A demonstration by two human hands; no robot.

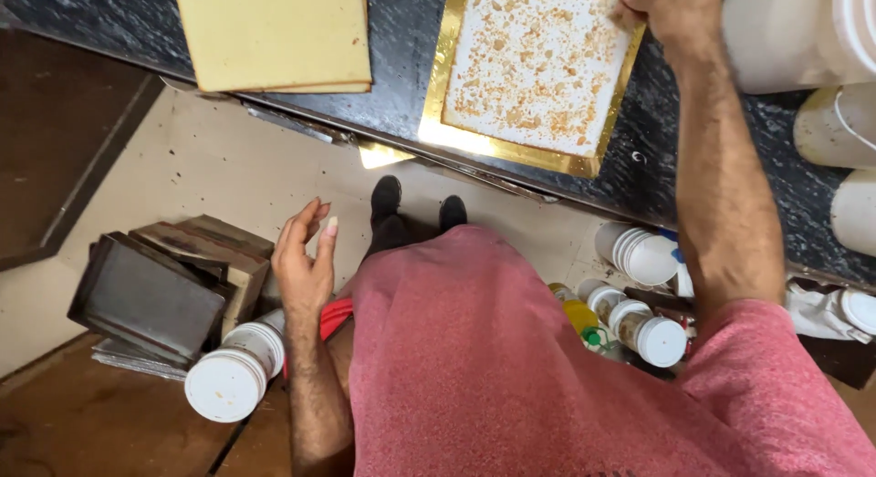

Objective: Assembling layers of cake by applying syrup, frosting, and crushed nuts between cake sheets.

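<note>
right hand (671, 10): fingers bunched at the far right corner of the white cake (538, 67); cannot tell if it pinches crumbs
left hand (306, 263): released, fingers loose, hanging below the counter (401, 39)
cake: on gold board (438, 121), which overhangs the counter edge
tip: press lightly, keep board from sliding off
room: sponge sheet (274, 35) left of cake, tubs (794, 39) right, dark gap between

The right hand (671, 12) is cut off by the top edge, its fingers out of sight. The yellow sheet (274, 35) and frosted cake (538, 62) run past that edge too.
</note>
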